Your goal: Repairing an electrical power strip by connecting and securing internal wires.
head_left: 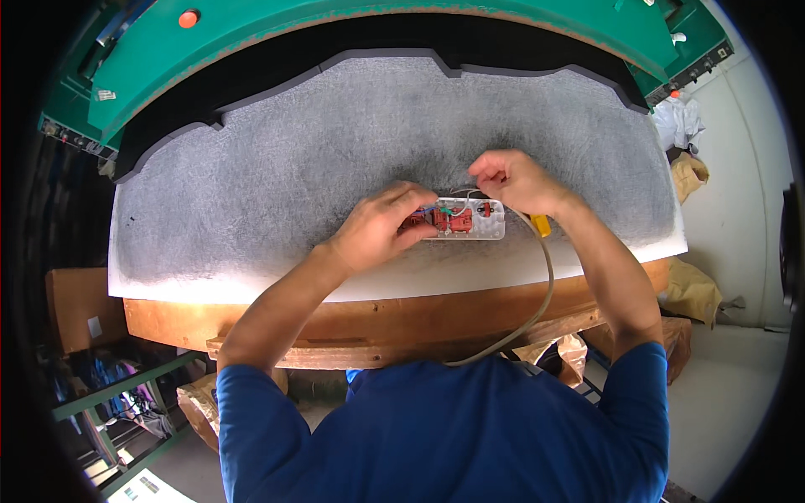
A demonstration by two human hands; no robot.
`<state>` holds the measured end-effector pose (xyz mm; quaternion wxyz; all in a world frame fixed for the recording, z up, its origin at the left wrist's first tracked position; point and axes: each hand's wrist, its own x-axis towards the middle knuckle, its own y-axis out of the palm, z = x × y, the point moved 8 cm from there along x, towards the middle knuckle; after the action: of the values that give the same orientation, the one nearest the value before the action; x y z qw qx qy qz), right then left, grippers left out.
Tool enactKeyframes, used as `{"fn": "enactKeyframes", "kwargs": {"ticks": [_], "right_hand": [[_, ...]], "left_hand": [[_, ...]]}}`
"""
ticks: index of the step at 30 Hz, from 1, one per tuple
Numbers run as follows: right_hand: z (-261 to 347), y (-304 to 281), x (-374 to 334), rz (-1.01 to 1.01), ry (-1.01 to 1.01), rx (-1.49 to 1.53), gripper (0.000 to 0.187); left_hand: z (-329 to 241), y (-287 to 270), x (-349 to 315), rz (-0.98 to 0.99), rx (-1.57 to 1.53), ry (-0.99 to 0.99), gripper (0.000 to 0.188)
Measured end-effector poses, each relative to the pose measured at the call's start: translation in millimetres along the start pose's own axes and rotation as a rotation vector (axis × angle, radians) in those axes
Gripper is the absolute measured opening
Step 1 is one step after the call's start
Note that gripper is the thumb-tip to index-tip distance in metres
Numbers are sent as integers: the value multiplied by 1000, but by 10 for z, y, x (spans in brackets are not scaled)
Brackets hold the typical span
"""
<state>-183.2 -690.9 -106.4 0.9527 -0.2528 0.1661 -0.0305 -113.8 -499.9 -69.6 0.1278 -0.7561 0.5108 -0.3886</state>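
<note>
- Left hand grips the pale strip housing's left end, covering it, right of the tabletop's middle toward its near edge.
- Right hand curls near the far right corner; whether it pinches anything, I cannot tell.
- Cable crosses the near edge; yellow piece beside the right wrist.
</note>
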Motion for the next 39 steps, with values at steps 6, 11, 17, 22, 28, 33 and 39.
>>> {"fn": "enactKeyframes", "kwargs": {"ticks": [6,11,17,22,28,33,39], "right_hand": [[182,-24,-82,-8,23,-301,24],[213,-73,-144,-136,-92,-354,20],[329,-175,-483,-228,-91,-81,20],[130,-133,-732,-204,-82,181,21],[102,-88,-799,-161,-36,312,23],[107,-82,-749,-164,5,389,23],[100,-61,-657,-139,-73,370,19]], "left_hand": [[23,-80,-90,-20,28,-54,42],[-32,-60,-108,-13,38,-74,36],[29,-129,-124,-53,140,-66,32],[6,-111,-66,-34,168,-87,29],[-225,2,83,-109,277,-5,27],[-303,147,200,-130,221,9,25],[-196,234,272,-83,161,-72,27]]}}
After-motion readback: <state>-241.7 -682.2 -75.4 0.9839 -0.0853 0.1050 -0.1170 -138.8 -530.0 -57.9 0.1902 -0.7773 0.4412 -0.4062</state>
